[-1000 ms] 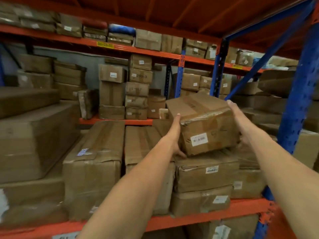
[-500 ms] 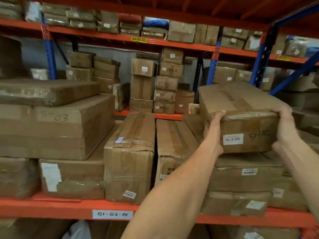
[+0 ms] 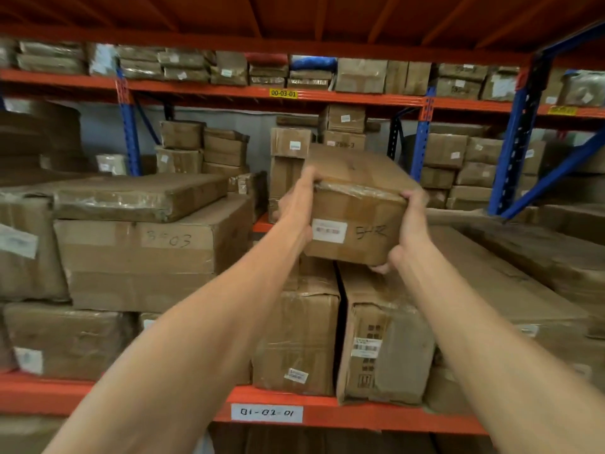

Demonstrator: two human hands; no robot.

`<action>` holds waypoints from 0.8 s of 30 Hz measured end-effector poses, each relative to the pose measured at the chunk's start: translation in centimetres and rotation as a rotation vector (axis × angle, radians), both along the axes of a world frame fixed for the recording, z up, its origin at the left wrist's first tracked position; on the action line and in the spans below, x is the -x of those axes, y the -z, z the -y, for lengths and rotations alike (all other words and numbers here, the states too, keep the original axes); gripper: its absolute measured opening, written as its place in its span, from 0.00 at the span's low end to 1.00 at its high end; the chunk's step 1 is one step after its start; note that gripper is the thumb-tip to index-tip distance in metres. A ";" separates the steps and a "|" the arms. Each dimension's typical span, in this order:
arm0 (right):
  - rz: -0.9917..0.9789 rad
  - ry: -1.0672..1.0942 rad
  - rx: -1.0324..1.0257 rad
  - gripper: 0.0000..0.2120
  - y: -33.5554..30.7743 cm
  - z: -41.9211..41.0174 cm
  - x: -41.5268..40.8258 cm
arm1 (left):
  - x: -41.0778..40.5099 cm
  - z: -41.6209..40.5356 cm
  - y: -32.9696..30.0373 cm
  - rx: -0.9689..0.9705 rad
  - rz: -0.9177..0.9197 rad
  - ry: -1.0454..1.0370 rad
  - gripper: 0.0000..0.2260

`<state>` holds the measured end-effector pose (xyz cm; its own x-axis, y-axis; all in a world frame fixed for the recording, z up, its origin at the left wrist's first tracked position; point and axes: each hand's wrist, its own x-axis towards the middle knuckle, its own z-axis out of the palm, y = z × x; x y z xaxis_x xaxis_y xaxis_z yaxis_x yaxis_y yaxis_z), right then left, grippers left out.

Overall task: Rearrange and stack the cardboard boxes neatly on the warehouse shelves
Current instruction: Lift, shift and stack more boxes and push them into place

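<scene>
A taped cardboard box [image 3: 360,208] with a white label and black handwriting on its front is up in the air, held between both my hands. My left hand [image 3: 299,204] grips its left end, fingers curled over the top edge. My right hand [image 3: 409,224] grips its right end, with fingers over the top corner and under the bottom. The box hangs just above two upright cartons [image 3: 301,329] [image 3: 386,342] standing side by side on the orange shelf [image 3: 376,412].
A large carton marked in pen [image 3: 140,260] with a flat box [image 3: 137,194] on top fills the left. A long flat box [image 3: 510,290] lies at the right. Blue uprights [image 3: 510,149] and an orange deck overhead frame the bay. More stacked boxes [image 3: 340,126] stand behind.
The box has travelled left with both hands, from the stack at the right to above the two upright cartons. My view has swung left too.
</scene>
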<state>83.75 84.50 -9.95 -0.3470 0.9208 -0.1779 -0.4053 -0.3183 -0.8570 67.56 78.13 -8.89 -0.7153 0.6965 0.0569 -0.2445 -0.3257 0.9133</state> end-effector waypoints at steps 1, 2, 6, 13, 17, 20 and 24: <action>0.010 -0.019 0.010 0.40 0.4 1.0 1.7 | 1.8 0.9 0.4 0.008 0.018 -0.031 0.45; 0.022 -0.047 0.016 0.41 0.9 1.8 3.4 | 2.7 2.6 0.6 0.012 0.040 -0.056 0.45; 0.133 -0.151 0.009 0.40 2.4 4.3 8.3 | 5.6 7.2 2.3 0.040 0.081 -0.165 0.36; 0.485 -0.304 -0.170 0.42 0.7 4.1 7.7 | 6.8 7.8 0.2 0.423 -0.224 -0.312 0.26; 0.632 -0.372 -0.292 0.47 0.8 4.0 8.5 | 7.3 8.8 -1.3 0.929 -0.763 -0.416 0.29; 0.708 -0.401 -0.334 0.49 0.9 3.4 8.6 | 6.0 7.2 -2.1 1.230 -1.454 -0.695 0.18; 0.786 -0.446 -0.408 0.48 0.6 3.0 7.4 | 3.5 5.1 -2.3 1.579 -1.586 -0.653 0.11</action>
